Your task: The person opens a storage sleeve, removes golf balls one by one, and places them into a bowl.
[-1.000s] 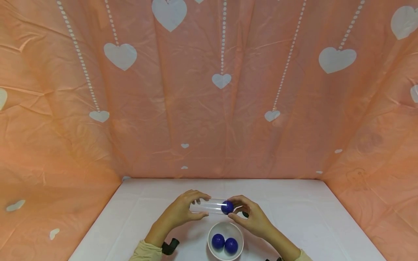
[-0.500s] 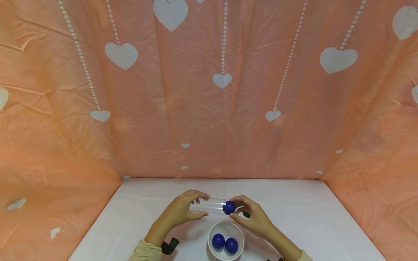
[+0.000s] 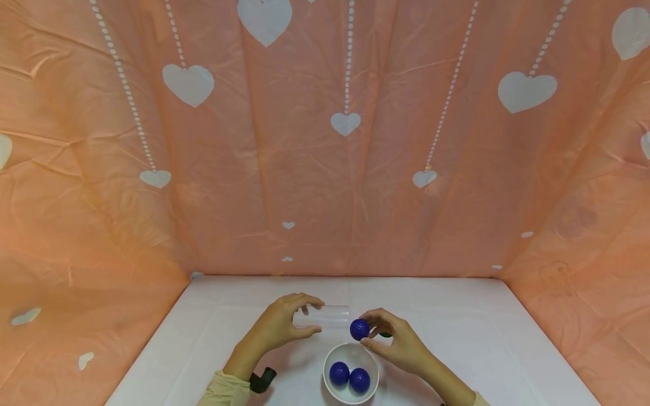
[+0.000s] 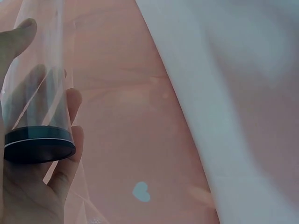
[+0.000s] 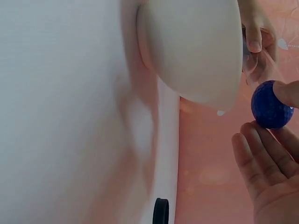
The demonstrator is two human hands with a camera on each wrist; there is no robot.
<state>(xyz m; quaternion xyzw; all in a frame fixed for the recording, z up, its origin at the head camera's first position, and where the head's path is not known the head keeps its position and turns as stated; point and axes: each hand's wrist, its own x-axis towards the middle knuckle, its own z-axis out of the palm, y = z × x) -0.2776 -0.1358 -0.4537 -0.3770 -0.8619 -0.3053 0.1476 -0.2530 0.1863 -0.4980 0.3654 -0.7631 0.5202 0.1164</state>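
Observation:
My left hand [image 3: 279, 322] holds a clear plastic tube [image 3: 332, 317] sideways above the table, thumb on one side and fingers on the other. A black cap [image 4: 39, 144] closes the tube's end inside the palm, as the left wrist view shows. Between thumb and fingertips, my right hand [image 3: 398, 345] pinches a blue dimpled golf ball [image 5: 270, 105]. That ball is just outside the tube's right end, a small gap apart from it. Below both hands stands a white bowl [image 3: 326, 369], holding two more blue golf balls [image 3: 339, 374].
White cloth covers the table [image 3: 457, 316]. Behind it hangs an orange sheet [image 3: 304, 169] printed with white hearts. A flat black round piece [image 5: 160, 212] lies on the table, partly hidden by the right hand in the head view.
The golf ball in my right hand has come out of the tube's right end and moved right and slightly toward me. The left hand has hardly moved; the bowl's balls stay put.

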